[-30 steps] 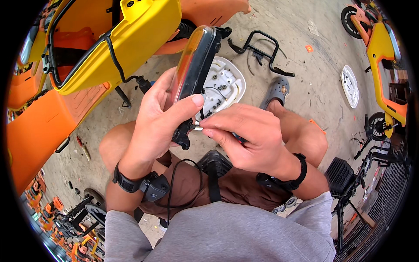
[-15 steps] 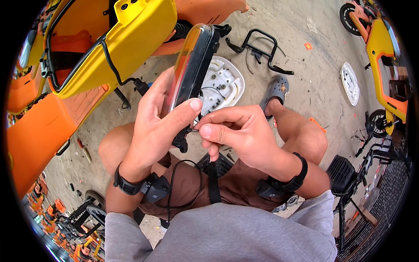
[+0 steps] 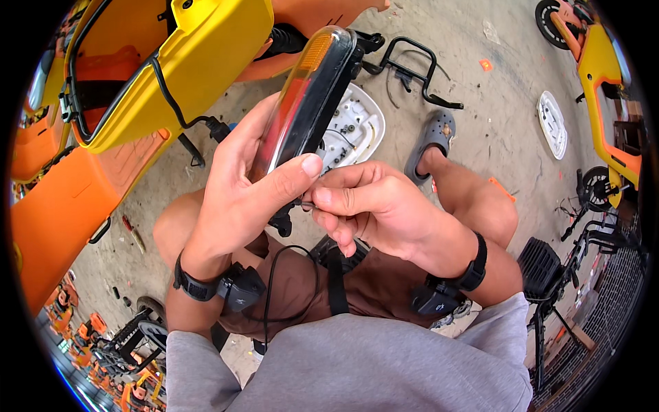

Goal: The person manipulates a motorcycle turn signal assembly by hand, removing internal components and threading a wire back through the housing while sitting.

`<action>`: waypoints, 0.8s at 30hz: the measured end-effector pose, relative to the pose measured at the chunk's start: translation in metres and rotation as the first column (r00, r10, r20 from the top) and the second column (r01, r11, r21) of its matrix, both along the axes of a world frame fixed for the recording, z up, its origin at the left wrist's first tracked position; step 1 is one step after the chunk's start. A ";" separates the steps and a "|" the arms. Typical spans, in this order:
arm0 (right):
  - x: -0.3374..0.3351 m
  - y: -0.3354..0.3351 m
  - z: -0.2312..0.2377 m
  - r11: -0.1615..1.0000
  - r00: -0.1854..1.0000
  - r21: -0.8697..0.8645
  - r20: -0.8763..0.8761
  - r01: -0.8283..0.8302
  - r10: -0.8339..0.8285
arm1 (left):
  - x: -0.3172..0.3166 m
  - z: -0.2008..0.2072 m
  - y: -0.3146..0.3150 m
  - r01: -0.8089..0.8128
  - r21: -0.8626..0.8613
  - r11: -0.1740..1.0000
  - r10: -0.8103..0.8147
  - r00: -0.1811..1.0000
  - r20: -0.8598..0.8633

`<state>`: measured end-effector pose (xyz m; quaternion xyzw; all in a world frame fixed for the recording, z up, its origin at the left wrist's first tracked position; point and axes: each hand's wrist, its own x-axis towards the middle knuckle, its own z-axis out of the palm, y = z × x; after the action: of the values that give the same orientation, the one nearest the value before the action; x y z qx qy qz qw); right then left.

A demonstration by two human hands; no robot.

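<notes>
A long tail light (image 3: 328, 96) with a red and amber lens and a black housing tilts up and away from me. My left hand (image 3: 237, 189) is closed around its lower part, thumb over the black back. My right hand (image 3: 384, 209) is pinched at the near end of the housing, thumb against forefinger, on what looks like a thin dark wire (image 3: 306, 203). Its far end is hidden by the fingers. Behind the light, a white plastic cover (image 3: 379, 127) lies on the floor with several screws and small parts in it.
A yellow scooter body (image 3: 199, 69) and an orange panel (image 3: 75, 213) stand close on the left. Ahead lies a black tubular bracket (image 3: 443, 105), near my sandal (image 3: 432, 141). Another white cover (image 3: 551, 125) and a black basket (image 3: 539, 271) are to the right.
The tail light has shifted slightly up and right with my left hand. My right hand keeps its pinch at the housing, its wrist a little turned and the lower fingers more curled.
</notes>
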<state>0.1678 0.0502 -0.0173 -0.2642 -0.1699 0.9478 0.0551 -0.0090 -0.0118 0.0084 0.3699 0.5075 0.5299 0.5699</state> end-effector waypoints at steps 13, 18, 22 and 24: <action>0.002 -0.002 -0.004 0.994 0.997 -0.106 -0.068 -0.031 0.024 | -0.001 0.000 0.000 0.046 0.000 0.999 -0.046 0.998 0.050; 0.003 -0.006 -0.005 0.997 0.997 0.060 -0.069 0.047 -0.043 | -0.002 -0.003 0.001 0.036 0.016 0.999 -0.037 0.995 0.094; 0.002 -0.011 0.004 0.938 0.992 0.322 -0.021 0.125 -0.125 | 0.003 -0.003 0.004 -0.043 -0.045 0.998 0.048 0.990 0.133; 0.001 -0.013 0.008 0.872 0.984 0.464 -0.007 0.159 -0.176 | 0.008 0.000 0.006 -0.099 -0.065 0.993 0.106 0.989 0.103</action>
<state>0.1692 0.0368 -0.0096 -0.2738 -0.3682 0.8668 0.1953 -0.0010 -0.0062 0.0083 0.2974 0.5104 0.5620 0.5789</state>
